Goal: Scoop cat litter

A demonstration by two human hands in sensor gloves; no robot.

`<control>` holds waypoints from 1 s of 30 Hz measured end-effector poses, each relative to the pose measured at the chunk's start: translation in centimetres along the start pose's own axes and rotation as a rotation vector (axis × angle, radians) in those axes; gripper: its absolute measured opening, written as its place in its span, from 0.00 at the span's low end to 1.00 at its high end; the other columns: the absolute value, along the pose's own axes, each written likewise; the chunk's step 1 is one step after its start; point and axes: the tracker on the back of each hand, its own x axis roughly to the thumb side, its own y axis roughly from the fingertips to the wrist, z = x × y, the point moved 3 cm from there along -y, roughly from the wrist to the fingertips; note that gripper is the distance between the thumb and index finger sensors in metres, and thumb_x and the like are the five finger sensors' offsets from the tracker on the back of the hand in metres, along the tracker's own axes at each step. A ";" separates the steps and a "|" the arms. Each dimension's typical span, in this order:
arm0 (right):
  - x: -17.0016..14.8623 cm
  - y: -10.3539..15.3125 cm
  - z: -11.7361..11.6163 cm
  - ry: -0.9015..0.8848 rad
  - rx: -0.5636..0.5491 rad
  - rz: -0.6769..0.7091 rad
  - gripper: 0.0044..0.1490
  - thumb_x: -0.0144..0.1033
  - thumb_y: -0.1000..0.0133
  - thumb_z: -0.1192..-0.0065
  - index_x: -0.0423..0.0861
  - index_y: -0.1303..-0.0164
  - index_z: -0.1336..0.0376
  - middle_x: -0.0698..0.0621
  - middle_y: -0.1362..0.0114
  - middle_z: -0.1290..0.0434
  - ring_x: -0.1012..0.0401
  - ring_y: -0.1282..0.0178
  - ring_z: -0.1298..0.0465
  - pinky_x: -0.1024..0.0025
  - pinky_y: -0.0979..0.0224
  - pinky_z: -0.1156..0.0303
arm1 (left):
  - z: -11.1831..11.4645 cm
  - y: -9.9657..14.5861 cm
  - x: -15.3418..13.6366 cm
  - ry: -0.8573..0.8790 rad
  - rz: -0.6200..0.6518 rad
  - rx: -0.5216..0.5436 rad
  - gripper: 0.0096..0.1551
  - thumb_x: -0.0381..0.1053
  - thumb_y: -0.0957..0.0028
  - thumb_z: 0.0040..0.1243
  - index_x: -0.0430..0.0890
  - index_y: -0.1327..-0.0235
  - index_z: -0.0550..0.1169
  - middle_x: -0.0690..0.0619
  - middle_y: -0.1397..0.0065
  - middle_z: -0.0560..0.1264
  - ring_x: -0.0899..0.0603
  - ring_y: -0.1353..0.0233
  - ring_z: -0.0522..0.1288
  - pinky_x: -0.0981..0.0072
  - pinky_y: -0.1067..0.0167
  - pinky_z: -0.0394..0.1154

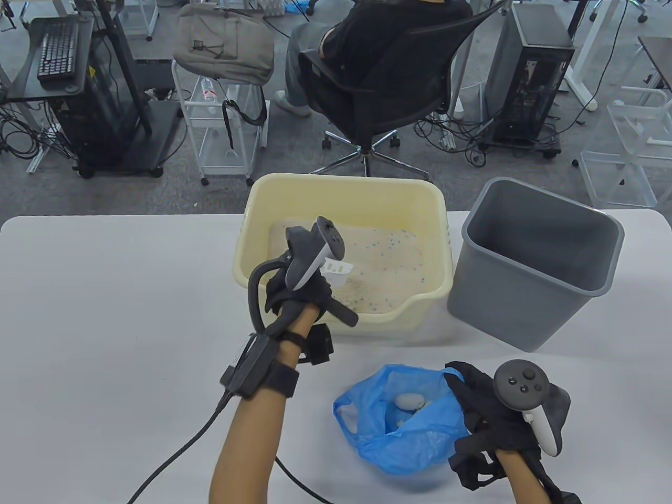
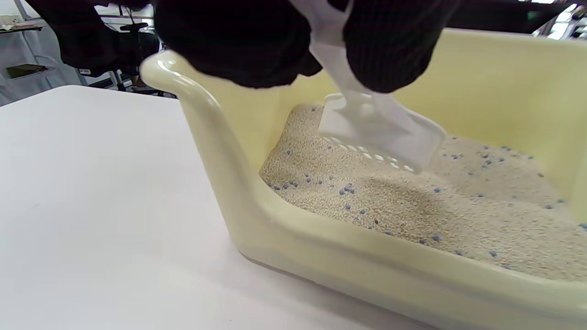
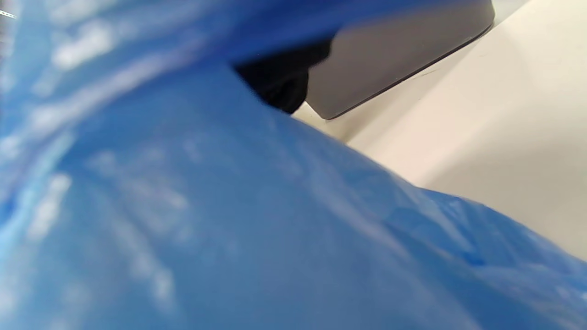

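Table view, tray: pale yellow plastic litter tray [image 1: 344, 252] at frame centre on the white bench [image 1: 115, 315], holding beige granular cat litter [image 1: 378, 252] flecked with blue.
Table view, left hand: left hand [image 1: 294, 294] in a black glove at the tray's near left edge, holding a white slotted plastic scoop [image 1: 336, 270] over the litter; its fingers are mostly hidden under the tracker.
Table view, bag: crumpled blue plastic bag [image 1: 404, 420] at lower centre, mouth open, pale lumps [image 1: 410, 402] inside.
Table view, right hand: right hand [image 1: 488, 415] grips the bag's right edge.
Table view, bin: grey plastic bin [image 1: 535, 262] at right, just beside the tray.
Left wrist view, grip: gloved fingers [image 2: 390, 50] pressed around the scoop's handle at top centre.
Left wrist view, scoop: blade [image 2: 380, 133] tilted down, slotted edge near the litter surface; contact cannot be told.
Right wrist view: blue bag film fills the frame, blurred; a dark fingertip [image 3: 279, 87] shows at upper centre, finger state cannot be told here.
Handling, litter: loose, gritty, pours easily; likely sifts through the slots, clumps stay.
Handling, scoop: stiff and light; take it by the handle.
Handling, bag: thin, limp, slippery; needs its rim held open.
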 end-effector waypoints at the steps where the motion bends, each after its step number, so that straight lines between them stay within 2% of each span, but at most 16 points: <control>1: 0.0 0.0 0.1 0.001 -0.003 -0.001 0.26 0.51 0.40 0.41 0.50 0.36 0.33 0.54 0.54 0.18 0.70 0.79 0.21 0.77 0.72 0.23 | 0.4 -1.6 0.6 -0.015 -0.026 -0.018 0.34 0.58 0.37 0.57 0.43 0.21 0.71 0.43 0.48 0.80 0.48 0.63 0.80 0.66 0.71 0.80; 4: -0.2 -0.1 0.1 -0.003 -0.004 -0.007 0.26 0.51 0.40 0.41 0.50 0.36 0.32 0.54 0.55 0.18 0.70 0.79 0.21 0.77 0.72 0.23 | 2.2 -5.4 1.7 -0.082 -0.069 -0.101 0.33 0.59 0.36 0.56 0.46 0.20 0.70 0.45 0.49 0.80 0.49 0.64 0.80 0.67 0.72 0.80; 5: -0.2 -0.2 0.1 -0.007 0.003 -0.010 0.27 0.51 0.40 0.41 0.50 0.36 0.33 0.54 0.55 0.18 0.70 0.79 0.21 0.77 0.72 0.23 | 2.8 -6.4 1.9 -0.068 -0.084 -0.099 0.34 0.59 0.36 0.55 0.47 0.19 0.69 0.45 0.50 0.80 0.50 0.65 0.80 0.67 0.73 0.80; 9: -0.1 -0.2 -0.4 0.003 0.017 -0.018 0.26 0.51 0.40 0.42 0.50 0.36 0.33 0.55 0.55 0.18 0.70 0.79 0.21 0.78 0.72 0.23 | 5.1 -9.1 2.2 -0.038 -0.123 0.006 0.35 0.59 0.36 0.52 0.47 0.17 0.65 0.47 0.51 0.79 0.51 0.66 0.78 0.68 0.74 0.79; 11: -0.1 -0.2 -0.6 0.009 0.025 -0.021 0.26 0.51 0.40 0.42 0.51 0.36 0.33 0.55 0.55 0.19 0.70 0.79 0.21 0.78 0.72 0.23 | 6.2 -9.2 2.5 -0.021 -0.098 0.015 0.36 0.59 0.35 0.50 0.46 0.16 0.63 0.48 0.53 0.79 0.52 0.68 0.78 0.69 0.76 0.79; 13: -0.2 -0.3 -0.7 0.009 0.028 -0.022 0.26 0.51 0.40 0.42 0.51 0.36 0.33 0.55 0.55 0.19 0.70 0.79 0.21 0.78 0.72 0.23 | 6.5 -8.8 2.7 -0.009 -0.072 -0.040 0.36 0.59 0.34 0.48 0.43 0.16 0.63 0.48 0.55 0.79 0.52 0.69 0.78 0.69 0.77 0.79; 17: -0.3 -0.3 -0.4 -0.009 0.023 -0.024 0.26 0.51 0.40 0.42 0.50 0.35 0.33 0.54 0.54 0.18 0.70 0.79 0.21 0.77 0.72 0.23 | 5.8 -7.2 1.9 -0.009 -0.038 -0.285 0.38 0.59 0.32 0.43 0.38 0.16 0.61 0.48 0.55 0.79 0.51 0.70 0.79 0.67 0.76 0.79; 18: -0.3 -0.2 -0.4 -0.010 0.022 -0.022 0.26 0.51 0.40 0.42 0.50 0.36 0.33 0.54 0.54 0.18 0.70 0.79 0.21 0.77 0.72 0.23 | 5.5 -7.0 1.6 -0.006 -0.041 -0.300 0.38 0.59 0.31 0.43 0.37 0.16 0.61 0.47 0.54 0.79 0.50 0.69 0.79 0.67 0.75 0.79; 21: 0.0 -0.2 -0.7 0.006 0.026 -0.016 0.26 0.51 0.40 0.42 0.51 0.35 0.33 0.54 0.54 0.19 0.70 0.78 0.21 0.78 0.71 0.23 | 5.4 -7.6 1.2 0.008 -0.060 -0.183 0.37 0.59 0.32 0.45 0.37 0.18 0.62 0.46 0.52 0.79 0.50 0.68 0.80 0.67 0.75 0.80; 24: 0.0 -0.1 -0.9 0.021 0.035 -0.014 0.26 0.51 0.40 0.42 0.51 0.35 0.33 0.55 0.54 0.19 0.70 0.78 0.21 0.78 0.71 0.23 | 7.1 -8.4 1.9 0.055 -0.080 -0.062 0.36 0.58 0.33 0.44 0.37 0.19 0.63 0.47 0.50 0.79 0.52 0.69 0.79 0.69 0.77 0.80; 27: -0.1 -0.2 -0.7 0.011 0.030 -0.013 0.26 0.51 0.40 0.42 0.51 0.35 0.33 0.55 0.54 0.19 0.70 0.78 0.20 0.78 0.71 0.23 | 7.3 -7.4 3.2 -0.019 -0.063 0.050 0.36 0.58 0.33 0.45 0.37 0.19 0.63 0.48 0.50 0.79 0.53 0.70 0.79 0.70 0.78 0.80; 30: -0.2 -0.2 -0.5 -0.006 0.025 -0.013 0.26 0.51 0.40 0.42 0.51 0.35 0.33 0.54 0.54 0.19 0.70 0.78 0.20 0.77 0.71 0.23 | 6.3 -5.6 2.7 -0.024 -0.009 0.088 0.36 0.58 0.33 0.45 0.38 0.19 0.62 0.47 0.49 0.78 0.53 0.69 0.78 0.70 0.77 0.80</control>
